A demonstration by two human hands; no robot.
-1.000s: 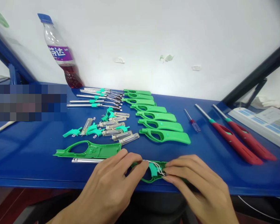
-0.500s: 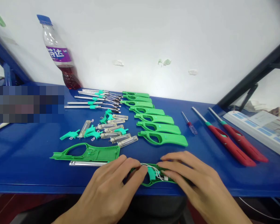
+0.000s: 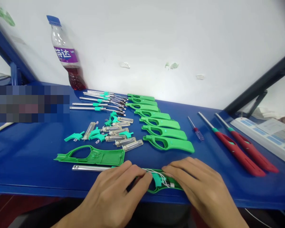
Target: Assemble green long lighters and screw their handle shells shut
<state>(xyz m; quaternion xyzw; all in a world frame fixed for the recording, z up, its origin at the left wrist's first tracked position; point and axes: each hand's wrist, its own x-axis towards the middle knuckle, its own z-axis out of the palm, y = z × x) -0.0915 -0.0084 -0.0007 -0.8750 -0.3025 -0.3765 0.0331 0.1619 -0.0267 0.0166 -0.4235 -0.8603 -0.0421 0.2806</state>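
Observation:
A green lighter half shell (image 3: 160,183) lies at the table's near edge with a teal trigger, thin wires and a metal tube (image 3: 89,167) running out to the left. My left hand (image 3: 116,196) presses on the shell's left part, fingers curled onto it. My right hand (image 3: 199,186) holds the shell's right part, fingertips pinching near the wires. Just behind lies a second open green shell half (image 3: 95,156).
A row of several green handles (image 3: 163,131) lies mid-table, with clear gas tubes and teal triggers (image 3: 114,133) and metal tube assemblies (image 3: 95,103) to their left. A small screwdriver (image 3: 196,129) and two red lighters (image 3: 239,148) lie right. A drink bottle (image 3: 66,58) leans against the wall.
Both hands stay on the same shell, the fingers shifting slightly around the wires. The view has drifted a little.

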